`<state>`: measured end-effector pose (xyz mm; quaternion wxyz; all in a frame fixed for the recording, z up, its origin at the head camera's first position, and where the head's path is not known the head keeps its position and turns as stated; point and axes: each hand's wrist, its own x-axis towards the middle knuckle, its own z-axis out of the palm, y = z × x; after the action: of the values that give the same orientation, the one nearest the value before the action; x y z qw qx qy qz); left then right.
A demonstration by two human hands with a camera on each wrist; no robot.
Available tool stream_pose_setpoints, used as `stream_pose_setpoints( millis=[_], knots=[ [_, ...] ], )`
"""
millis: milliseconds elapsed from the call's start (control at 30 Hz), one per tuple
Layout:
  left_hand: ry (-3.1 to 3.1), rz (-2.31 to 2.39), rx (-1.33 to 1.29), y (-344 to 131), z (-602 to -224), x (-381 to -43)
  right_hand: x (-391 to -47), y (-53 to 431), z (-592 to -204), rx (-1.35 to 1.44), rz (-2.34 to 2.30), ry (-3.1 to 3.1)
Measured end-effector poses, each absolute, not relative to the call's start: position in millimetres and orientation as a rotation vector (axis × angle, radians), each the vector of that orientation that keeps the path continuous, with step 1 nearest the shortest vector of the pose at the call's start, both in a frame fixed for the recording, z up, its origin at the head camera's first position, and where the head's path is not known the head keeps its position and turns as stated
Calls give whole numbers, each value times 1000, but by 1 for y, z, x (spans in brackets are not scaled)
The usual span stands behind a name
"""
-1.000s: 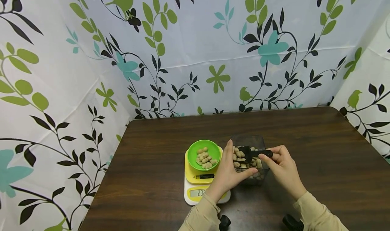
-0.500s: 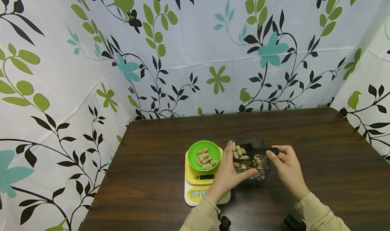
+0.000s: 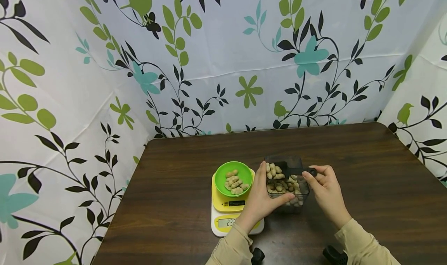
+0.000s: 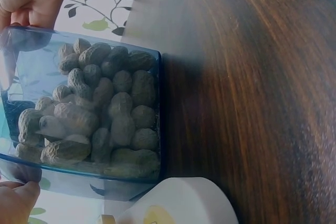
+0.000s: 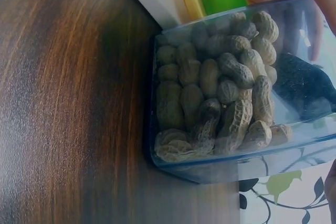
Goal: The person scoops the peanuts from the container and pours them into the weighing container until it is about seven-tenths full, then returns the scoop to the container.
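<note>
My left hand [image 3: 262, 197] holds the near left corner of a clear, dark-tinted plastic container [image 3: 305, 187], fingers along its left wall and thumb at the front rim. Peanuts in the shell [image 5: 236, 119] fill its lower part. My right hand [image 3: 326, 191] pinches the handle end of a black scoop [image 3: 295, 171] between thumb and fingers. The scoop lies level over the container, several peanuts [image 3: 274, 170] at its bowl. Through the clear wall, the scoop [image 4: 20, 116] shows dark above the pile in the left wrist view.
Left of the container stands a yellow and white kitchen scale [image 3: 217, 216], its display partly hidden by my left wrist. A green bowl [image 3: 223, 166] with several peanuts sits on it. The brown wooden table [image 3: 174, 203] meets a leaf-patterned cloth [image 3: 216, 71] behind.
The scoop has shifted slightly right, then a little back and up, with peanuts now showing plainly at its bowl. The left hand, container and scale stay put.
</note>
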<state>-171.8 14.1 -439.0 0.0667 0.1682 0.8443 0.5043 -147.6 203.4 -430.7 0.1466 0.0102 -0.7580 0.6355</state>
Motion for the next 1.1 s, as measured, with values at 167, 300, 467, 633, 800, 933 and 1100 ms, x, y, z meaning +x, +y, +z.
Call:
stream_pose_setpoints(
  millis=[167,300,467,633,800,933,1100],
  knots=[
    [2563,1517,511,14,-440,-172,-147,204,-429,35,2048,-2008],
    [2567,1517,505,14,-440,-173,-146,205,-428,-52,2129,-1941],
    [2569,1520,506,13,-440,-174,-144,207,-428,-138,2237,-1837],
    [2569,1523,515,14,-440,-175,-142,208,-429,-141,2311,-1733],
    [2561,1531,509,14,-440,-175,-140,207,-430,-110,2337,-1659],
    [2568,1535,505,14,-440,-175,-139,207,-431,-90,2368,-1574],
    [2573,1543,508,14,-441,-175,-138,207,-434,-73,2393,-1507]
  ],
)
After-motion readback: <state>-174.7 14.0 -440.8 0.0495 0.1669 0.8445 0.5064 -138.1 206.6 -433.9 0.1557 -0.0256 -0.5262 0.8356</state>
